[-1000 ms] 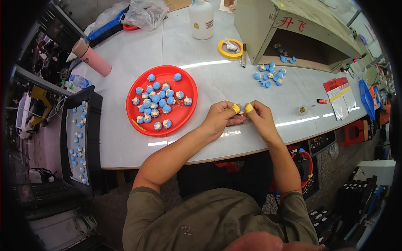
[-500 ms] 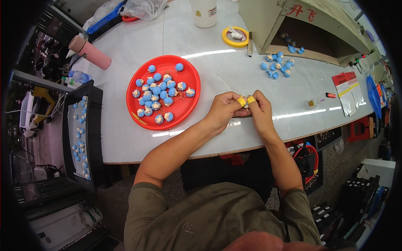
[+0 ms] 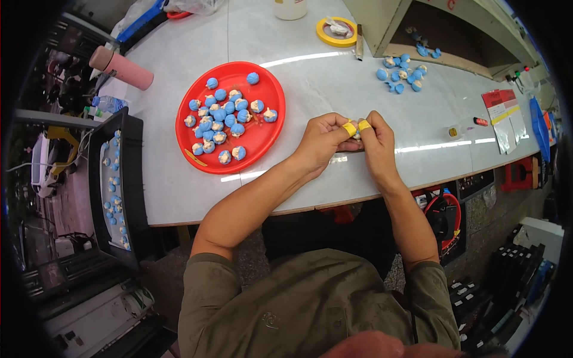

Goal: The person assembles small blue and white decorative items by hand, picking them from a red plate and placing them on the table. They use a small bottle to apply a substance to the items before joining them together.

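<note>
White counter, workshop clutter round it. My left hand and right hand meet at center, yellow-taped fingers of both pinched on one small piece btwn them. Red tray of blue pieces lies left, nearer left hand.

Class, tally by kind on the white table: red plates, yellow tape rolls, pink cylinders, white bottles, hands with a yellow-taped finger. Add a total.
Red plate: 1
Yellow tape roll: 1
Pink cylinder: 1
White bottle: 1
Hands with a yellow-taped finger: 2, left hand and right hand, pinching one small piece
Total: 6
</note>
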Demonstrator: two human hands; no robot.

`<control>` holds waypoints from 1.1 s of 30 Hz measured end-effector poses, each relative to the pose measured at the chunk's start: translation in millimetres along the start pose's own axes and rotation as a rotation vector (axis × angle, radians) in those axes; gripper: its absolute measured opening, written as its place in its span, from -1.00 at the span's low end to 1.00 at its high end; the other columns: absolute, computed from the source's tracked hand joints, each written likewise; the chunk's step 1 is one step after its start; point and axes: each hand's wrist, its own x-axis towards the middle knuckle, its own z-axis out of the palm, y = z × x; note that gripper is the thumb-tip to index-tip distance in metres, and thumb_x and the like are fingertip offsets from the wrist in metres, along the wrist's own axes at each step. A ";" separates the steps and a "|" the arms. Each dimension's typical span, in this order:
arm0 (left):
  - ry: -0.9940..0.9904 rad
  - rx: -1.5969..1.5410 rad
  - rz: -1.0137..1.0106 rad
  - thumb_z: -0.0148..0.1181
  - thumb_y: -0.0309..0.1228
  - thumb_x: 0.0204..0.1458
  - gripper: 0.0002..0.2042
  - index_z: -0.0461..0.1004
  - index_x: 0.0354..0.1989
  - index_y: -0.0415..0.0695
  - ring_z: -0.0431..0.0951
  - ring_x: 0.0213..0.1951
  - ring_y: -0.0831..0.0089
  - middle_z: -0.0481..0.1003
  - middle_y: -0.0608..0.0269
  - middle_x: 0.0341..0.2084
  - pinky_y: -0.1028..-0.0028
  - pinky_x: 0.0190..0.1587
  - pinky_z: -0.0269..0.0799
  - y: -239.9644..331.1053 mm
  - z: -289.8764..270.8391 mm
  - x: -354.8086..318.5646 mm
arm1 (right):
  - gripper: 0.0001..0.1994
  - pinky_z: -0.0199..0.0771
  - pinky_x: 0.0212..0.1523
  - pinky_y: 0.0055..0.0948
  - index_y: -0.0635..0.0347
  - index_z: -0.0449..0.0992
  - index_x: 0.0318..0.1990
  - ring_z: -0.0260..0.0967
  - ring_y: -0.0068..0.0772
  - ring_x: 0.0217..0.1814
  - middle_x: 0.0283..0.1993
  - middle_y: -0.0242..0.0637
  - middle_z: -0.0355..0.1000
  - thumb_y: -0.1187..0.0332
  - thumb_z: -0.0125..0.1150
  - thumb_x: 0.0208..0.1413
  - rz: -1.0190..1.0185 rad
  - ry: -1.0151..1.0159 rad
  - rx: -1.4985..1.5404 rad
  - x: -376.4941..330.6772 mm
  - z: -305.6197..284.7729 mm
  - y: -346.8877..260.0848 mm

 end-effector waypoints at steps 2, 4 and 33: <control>0.003 0.004 0.011 0.17 -0.43 0.27 -0.86 0.48 -0.13 -0.26 0.65 -0.18 0.40 0.59 0.10 -0.19 0.43 -0.06 0.64 -2.6 -2.4 0.0 | -0.72 0.09 -0.45 -0.53 0.16 0.18 -0.48 -0.01 -0.72 -0.41 -0.51 -0.53 0.11 0.41 0.05 0.30 -0.006 0.009 -0.027 -0.1 1.4 -0.6; -0.007 0.000 0.024 0.18 -0.42 0.27 -0.85 0.48 -0.12 -0.25 0.65 -0.17 0.39 0.59 0.10 -0.18 0.43 -0.05 0.63 -3.3 -3.9 1.4 | -0.72 0.12 -0.44 -0.52 0.18 0.22 -0.47 0.02 -0.71 -0.42 -0.52 -0.52 0.14 0.39 0.07 0.31 -0.013 0.012 -0.028 0.7 0.6 0.8; -0.012 0.426 0.056 0.19 -0.54 0.20 -0.81 0.51 -0.05 -0.36 0.69 -0.15 0.37 0.62 0.07 -0.17 0.52 -0.19 0.62 13.0 0.0 1.6 | -0.86 0.37 -0.44 -0.66 0.26 0.46 -0.10 0.39 -0.71 -0.45 -0.34 -0.40 0.48 0.43 0.20 0.25 0.154 -0.329 0.081 4.2 -49.2 -12.3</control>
